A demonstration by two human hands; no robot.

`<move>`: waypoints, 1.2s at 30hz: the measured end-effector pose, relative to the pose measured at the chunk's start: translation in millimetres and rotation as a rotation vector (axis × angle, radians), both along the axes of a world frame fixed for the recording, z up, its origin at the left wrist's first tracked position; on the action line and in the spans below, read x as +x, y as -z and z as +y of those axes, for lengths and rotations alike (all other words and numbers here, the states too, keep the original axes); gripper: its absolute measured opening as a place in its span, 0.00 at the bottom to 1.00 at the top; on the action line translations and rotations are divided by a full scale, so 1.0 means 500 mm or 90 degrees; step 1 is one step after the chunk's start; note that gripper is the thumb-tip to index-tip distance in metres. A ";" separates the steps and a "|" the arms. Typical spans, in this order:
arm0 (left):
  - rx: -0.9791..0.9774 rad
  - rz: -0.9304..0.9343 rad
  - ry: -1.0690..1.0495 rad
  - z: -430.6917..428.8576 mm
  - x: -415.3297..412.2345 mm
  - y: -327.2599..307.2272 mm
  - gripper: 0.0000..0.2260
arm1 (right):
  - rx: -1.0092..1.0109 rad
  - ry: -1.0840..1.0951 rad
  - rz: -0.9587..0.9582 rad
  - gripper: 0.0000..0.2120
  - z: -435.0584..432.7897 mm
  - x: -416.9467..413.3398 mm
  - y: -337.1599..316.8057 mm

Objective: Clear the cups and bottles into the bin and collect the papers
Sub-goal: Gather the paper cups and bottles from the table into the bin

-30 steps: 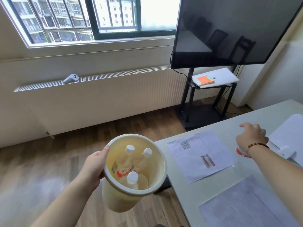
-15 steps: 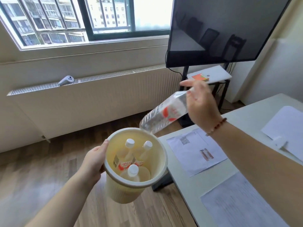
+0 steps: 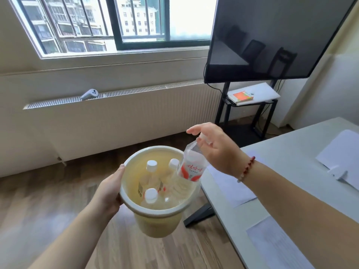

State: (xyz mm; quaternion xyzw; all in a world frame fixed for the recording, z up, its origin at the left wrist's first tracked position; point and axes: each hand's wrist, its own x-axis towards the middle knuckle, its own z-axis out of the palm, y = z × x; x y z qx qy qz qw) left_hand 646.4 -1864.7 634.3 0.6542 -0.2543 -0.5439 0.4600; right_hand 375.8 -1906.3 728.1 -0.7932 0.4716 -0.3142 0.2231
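My left hand [image 3: 108, 191] grips the left rim of a pale yellow bin [image 3: 155, 226] held above the floor. Three capped clear bottles [image 3: 152, 166] stand inside it. A fourth bottle [image 3: 191, 167] with a red and white label leans base-first over the bin's right rim, about halfway in. My right hand [image 3: 219, 152] hovers just above its cap with fingers spread, and no firm grip shows. Papers lie on the grey table [image 3: 291, 171]: one [image 3: 233, 189] partly under my right arm, one [image 3: 275, 245] near the front, one [image 3: 343, 152] at the far right.
A small white object [image 3: 339, 172] rests on the far-right paper. A large dark screen [image 3: 272, 35] on a black stand with a shelf [image 3: 252, 96] stands behind the table. A radiator [image 3: 116, 121] with a white controller [image 3: 89, 94] on it lines the window wall. The floor is wood.
My right hand took the labelled bottle off the table, swung it left and lowered it base-first into the bin, and its fingers have loosened. My left hand kept hold of the bin.
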 end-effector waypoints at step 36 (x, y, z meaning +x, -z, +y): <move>0.138 -0.265 0.055 -0.012 0.096 0.411 0.20 | 0.708 0.330 -0.044 0.08 -0.006 0.149 0.584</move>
